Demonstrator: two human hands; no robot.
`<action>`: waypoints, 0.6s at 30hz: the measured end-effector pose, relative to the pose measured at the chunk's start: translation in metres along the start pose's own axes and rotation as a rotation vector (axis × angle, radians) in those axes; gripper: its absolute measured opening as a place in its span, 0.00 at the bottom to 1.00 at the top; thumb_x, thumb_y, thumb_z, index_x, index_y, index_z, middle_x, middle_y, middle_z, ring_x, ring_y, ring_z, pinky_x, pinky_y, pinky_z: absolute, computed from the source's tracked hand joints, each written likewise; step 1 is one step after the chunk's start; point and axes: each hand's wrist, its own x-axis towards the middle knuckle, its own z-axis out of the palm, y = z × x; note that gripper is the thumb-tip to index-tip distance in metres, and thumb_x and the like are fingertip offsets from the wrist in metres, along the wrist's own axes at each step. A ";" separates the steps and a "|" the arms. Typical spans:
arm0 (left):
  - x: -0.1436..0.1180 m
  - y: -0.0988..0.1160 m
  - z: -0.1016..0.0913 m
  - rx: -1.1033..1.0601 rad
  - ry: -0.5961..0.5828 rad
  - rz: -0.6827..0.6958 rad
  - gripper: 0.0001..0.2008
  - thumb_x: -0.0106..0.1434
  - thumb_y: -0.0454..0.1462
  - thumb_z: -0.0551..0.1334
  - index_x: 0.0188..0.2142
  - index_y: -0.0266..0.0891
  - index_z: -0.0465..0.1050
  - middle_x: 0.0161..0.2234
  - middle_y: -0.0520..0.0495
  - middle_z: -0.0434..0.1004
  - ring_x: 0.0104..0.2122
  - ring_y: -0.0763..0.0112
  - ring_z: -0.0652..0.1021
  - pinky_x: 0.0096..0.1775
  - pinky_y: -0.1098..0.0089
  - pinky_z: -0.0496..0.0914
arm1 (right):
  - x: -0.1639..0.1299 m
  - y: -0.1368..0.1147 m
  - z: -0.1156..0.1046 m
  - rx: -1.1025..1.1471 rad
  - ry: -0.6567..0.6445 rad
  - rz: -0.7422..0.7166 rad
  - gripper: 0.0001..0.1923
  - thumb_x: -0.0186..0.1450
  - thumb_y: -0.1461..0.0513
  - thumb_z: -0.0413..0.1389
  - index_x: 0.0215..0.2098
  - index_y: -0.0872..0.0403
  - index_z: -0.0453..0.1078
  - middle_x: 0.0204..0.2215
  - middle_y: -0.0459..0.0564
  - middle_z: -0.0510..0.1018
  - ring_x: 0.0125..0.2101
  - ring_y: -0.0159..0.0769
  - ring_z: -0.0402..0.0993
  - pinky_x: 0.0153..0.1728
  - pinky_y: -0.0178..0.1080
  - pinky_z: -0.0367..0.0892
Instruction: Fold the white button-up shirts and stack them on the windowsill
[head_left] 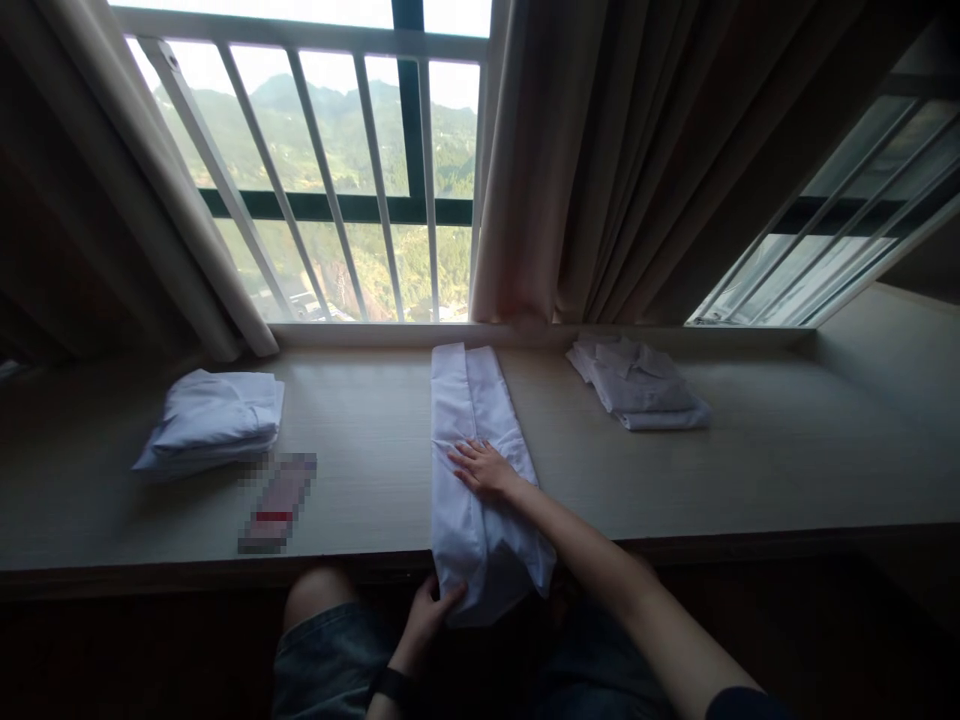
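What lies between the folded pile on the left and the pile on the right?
The long white garment, pressed by the right hand, in the head view.

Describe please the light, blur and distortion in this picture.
Head view: bright window backlights the scene; the foreground around the left hand is dark; window bars bow from wide-angle distortion; a small object on the sill is pixelated; the white garment stays sharp.

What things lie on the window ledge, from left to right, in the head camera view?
Folded white pile → blurred flat item → long white garment, with the right hand flat on it and the left hand gripping its hanging lower end → folded pile on the right.
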 end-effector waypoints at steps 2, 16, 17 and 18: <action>0.001 -0.009 0.001 -0.035 -0.039 -0.001 0.33 0.38 0.47 0.77 0.42 0.31 0.79 0.42 0.33 0.82 0.48 0.42 0.80 0.52 0.53 0.73 | -0.003 -0.002 -0.003 0.004 0.067 0.027 0.27 0.73 0.52 0.47 0.69 0.45 0.58 0.69 0.48 0.58 0.70 0.46 0.46 0.68 0.55 0.45; -0.035 -0.016 0.008 -0.190 -0.189 -0.095 0.32 0.50 0.51 0.73 0.49 0.33 0.76 0.48 0.34 0.80 0.51 0.49 0.78 0.56 0.54 0.70 | -0.027 0.011 -0.008 -0.008 0.044 0.132 0.28 0.72 0.50 0.48 0.69 0.42 0.56 0.70 0.45 0.56 0.70 0.45 0.46 0.68 0.53 0.46; -0.039 -0.013 0.006 -0.188 -0.226 -0.122 0.31 0.50 0.52 0.72 0.47 0.32 0.77 0.46 0.34 0.81 0.50 0.49 0.79 0.56 0.55 0.69 | -0.027 0.010 -0.008 -0.004 0.018 0.144 0.27 0.73 0.49 0.47 0.68 0.41 0.57 0.69 0.44 0.57 0.70 0.46 0.47 0.68 0.54 0.45; -0.044 -0.009 0.005 -0.187 -0.259 -0.142 0.31 0.51 0.52 0.72 0.46 0.31 0.78 0.44 0.34 0.82 0.50 0.50 0.79 0.56 0.55 0.69 | -0.027 0.010 -0.008 0.001 -0.011 0.152 0.26 0.73 0.49 0.46 0.68 0.40 0.59 0.68 0.43 0.58 0.69 0.46 0.48 0.68 0.55 0.46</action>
